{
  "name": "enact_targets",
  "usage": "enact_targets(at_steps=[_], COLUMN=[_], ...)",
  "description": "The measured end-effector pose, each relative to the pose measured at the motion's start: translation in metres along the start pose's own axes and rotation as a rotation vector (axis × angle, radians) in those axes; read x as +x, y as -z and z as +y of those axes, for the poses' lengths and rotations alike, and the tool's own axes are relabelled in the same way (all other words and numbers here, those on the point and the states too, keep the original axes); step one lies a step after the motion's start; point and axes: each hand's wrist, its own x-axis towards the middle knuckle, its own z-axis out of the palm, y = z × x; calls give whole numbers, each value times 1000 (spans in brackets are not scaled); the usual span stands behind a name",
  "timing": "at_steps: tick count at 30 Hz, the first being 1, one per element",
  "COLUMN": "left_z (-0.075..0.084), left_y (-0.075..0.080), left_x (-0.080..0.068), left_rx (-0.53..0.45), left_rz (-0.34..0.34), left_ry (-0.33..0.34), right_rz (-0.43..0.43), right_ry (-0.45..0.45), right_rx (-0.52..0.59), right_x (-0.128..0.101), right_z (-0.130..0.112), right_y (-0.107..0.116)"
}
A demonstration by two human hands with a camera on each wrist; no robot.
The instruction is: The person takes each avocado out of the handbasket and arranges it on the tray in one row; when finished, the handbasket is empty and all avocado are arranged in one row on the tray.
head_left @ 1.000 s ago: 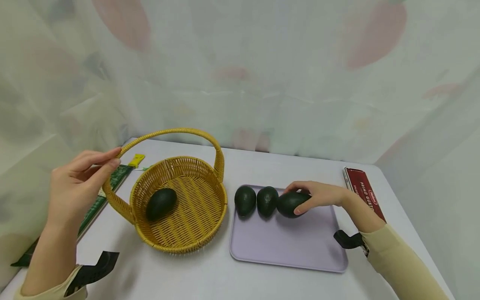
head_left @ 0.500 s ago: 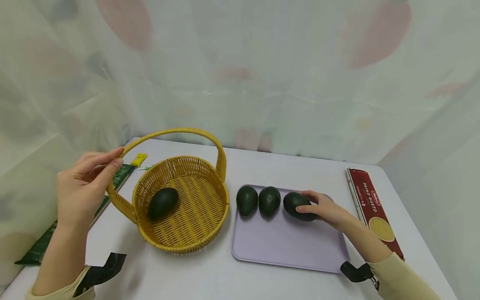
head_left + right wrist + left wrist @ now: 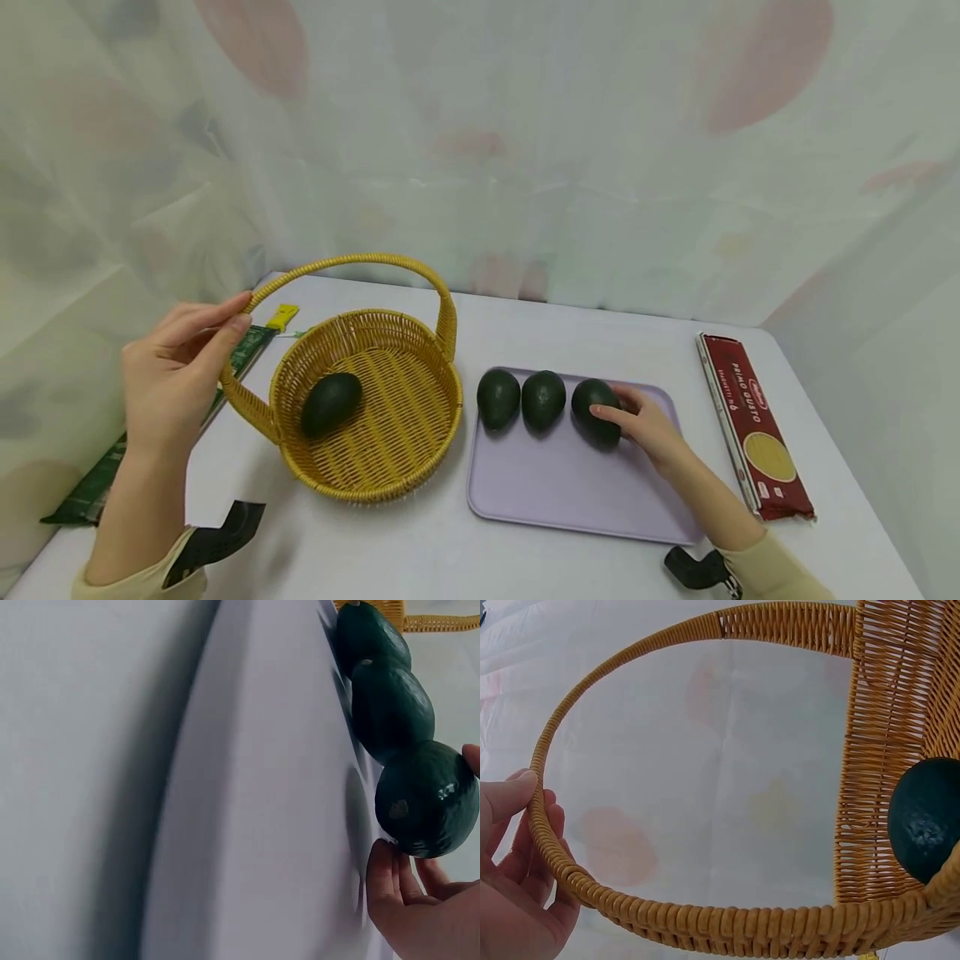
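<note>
Basket (image 3: pixel 390 467) left of tray (image 3: pixel 570 492)

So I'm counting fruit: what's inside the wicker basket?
One dark avocado lies on the bottom of the wicker basket. The near wall hides a strip of the floor behind it.

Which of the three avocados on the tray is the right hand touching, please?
The rightmost avocado on the lilac tray: the right hand has its fingers around it, while the other two lie untouched.
</note>
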Motion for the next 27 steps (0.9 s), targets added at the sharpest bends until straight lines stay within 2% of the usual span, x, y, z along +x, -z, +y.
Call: enact_targets(at_steps=[4,8,14,20,27], left_z=[0,0,-1,0,-2], left_y=[0,0,0,0,-4], left_x=[0,0,0,0,-4], left_rx=[11,-17,-47,-23,-1], left_rz=[2,4,4,2,24], left_ry=[11,16,13,7,-35], right_rz=[15,33,76,100,119], right_ry=[-25,-37,-49,-37,-20], right_rx=[45,28,-36,-134,-251], right_x=[1,3,5,6,4], right_z=[2,4,4,4,3], right_y=[-2,-4,-7,-9,-10])
